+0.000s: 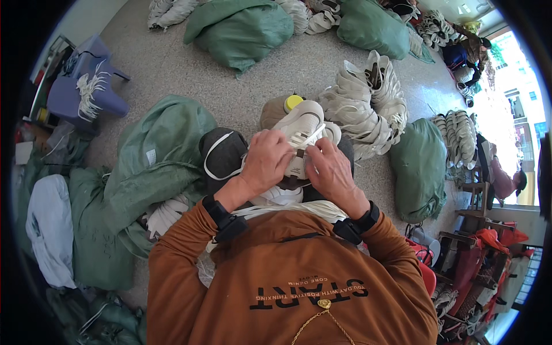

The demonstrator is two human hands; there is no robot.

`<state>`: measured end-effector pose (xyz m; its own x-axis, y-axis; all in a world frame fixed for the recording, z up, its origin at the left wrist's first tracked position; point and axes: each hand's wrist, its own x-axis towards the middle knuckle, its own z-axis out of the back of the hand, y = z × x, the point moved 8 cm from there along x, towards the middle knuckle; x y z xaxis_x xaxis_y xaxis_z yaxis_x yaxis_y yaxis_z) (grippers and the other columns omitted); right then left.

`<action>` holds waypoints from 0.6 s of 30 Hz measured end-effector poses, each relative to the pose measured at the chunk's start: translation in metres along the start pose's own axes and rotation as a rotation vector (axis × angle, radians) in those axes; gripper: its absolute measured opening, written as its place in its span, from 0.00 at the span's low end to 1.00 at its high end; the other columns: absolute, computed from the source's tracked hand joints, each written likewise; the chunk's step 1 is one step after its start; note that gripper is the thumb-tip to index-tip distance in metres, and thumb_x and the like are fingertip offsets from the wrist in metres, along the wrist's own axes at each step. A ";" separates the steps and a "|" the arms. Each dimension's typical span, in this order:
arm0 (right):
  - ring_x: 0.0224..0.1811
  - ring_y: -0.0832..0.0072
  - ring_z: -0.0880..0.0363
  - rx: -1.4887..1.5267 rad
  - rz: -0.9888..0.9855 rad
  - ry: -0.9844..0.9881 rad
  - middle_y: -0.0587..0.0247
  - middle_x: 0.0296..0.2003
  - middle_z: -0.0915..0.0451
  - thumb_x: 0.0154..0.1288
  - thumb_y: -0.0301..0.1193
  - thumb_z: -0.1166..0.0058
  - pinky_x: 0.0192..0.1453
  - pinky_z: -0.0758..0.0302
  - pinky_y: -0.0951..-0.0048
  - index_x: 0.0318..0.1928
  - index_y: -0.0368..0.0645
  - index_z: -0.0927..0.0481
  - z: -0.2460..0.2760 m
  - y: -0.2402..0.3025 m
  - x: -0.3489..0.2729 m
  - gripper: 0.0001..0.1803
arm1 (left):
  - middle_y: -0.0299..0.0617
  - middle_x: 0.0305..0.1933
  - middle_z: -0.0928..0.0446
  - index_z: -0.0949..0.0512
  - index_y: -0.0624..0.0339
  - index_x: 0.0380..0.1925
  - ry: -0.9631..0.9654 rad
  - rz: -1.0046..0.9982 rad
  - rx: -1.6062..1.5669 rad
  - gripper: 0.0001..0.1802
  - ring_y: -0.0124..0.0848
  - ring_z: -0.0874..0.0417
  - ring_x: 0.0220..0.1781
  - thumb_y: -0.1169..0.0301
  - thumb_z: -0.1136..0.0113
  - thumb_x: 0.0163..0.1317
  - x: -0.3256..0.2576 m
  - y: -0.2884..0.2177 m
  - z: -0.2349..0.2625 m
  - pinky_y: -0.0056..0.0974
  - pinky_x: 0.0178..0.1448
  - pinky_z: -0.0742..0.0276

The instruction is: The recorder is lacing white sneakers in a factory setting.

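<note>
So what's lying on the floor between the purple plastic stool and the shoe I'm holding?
In the head view, a crumpled green sack lies between the purple stool and the white shoe, with bare floor above it.

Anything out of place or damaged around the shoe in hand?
Nothing looks damaged. The off-white lace-up shoe sits between the left hand and right hand. Oddest is a bundle of white laces draped over the purple plastic stool.

The left hand (265, 162) and right hand (329, 171) cover the middle of the white shoe (299, 123), so each grip stays unclear. A yellow-capped bottle (292, 102) sits half hidden behind it.
</note>
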<state>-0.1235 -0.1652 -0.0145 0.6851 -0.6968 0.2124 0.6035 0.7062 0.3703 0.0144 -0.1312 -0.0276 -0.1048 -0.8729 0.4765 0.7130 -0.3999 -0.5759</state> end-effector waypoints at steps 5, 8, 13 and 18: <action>0.43 0.51 0.23 0.135 0.082 0.041 0.53 0.43 0.25 0.61 0.23 0.42 0.46 0.26 0.57 0.41 0.38 0.22 -0.004 -0.011 0.011 0.07 | 0.44 0.41 0.27 0.21 0.60 0.30 0.067 0.130 -0.063 0.06 0.44 0.26 0.48 0.69 0.37 0.60 0.006 0.012 -0.005 0.48 0.56 0.34; 0.44 0.53 0.24 0.325 0.135 0.162 0.54 0.42 0.26 0.62 0.22 0.42 0.47 0.27 0.59 0.39 0.37 0.22 -0.010 -0.020 0.012 0.05 | 0.44 0.40 0.28 0.20 0.59 0.29 0.088 0.092 0.069 0.06 0.44 0.26 0.48 0.69 0.37 0.60 0.011 0.004 -0.008 0.49 0.58 0.36; 0.47 0.59 0.26 0.468 0.104 0.276 0.56 0.42 0.27 0.62 0.24 0.40 0.52 0.29 0.64 0.38 0.38 0.22 -0.012 -0.031 0.017 0.05 | 0.44 0.39 0.28 0.20 0.59 0.27 0.109 0.024 0.203 0.07 0.42 0.27 0.49 0.68 0.38 0.61 0.015 0.002 -0.017 0.50 0.61 0.39; 0.49 0.61 0.29 0.215 0.215 0.196 0.58 0.44 0.28 0.65 0.27 0.39 0.55 0.32 0.67 0.36 0.40 0.21 -0.002 -0.006 0.019 0.05 | 0.44 0.36 0.26 0.18 0.60 0.25 0.134 0.225 -0.149 0.09 0.43 0.25 0.44 0.67 0.38 0.60 0.008 0.045 -0.026 0.46 0.52 0.31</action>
<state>-0.1136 -0.1824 -0.0146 0.8649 -0.4829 0.1366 0.3516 0.7773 0.5217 0.0273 -0.1635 -0.0670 -0.0532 -0.9695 0.2392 0.6202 -0.2199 -0.7530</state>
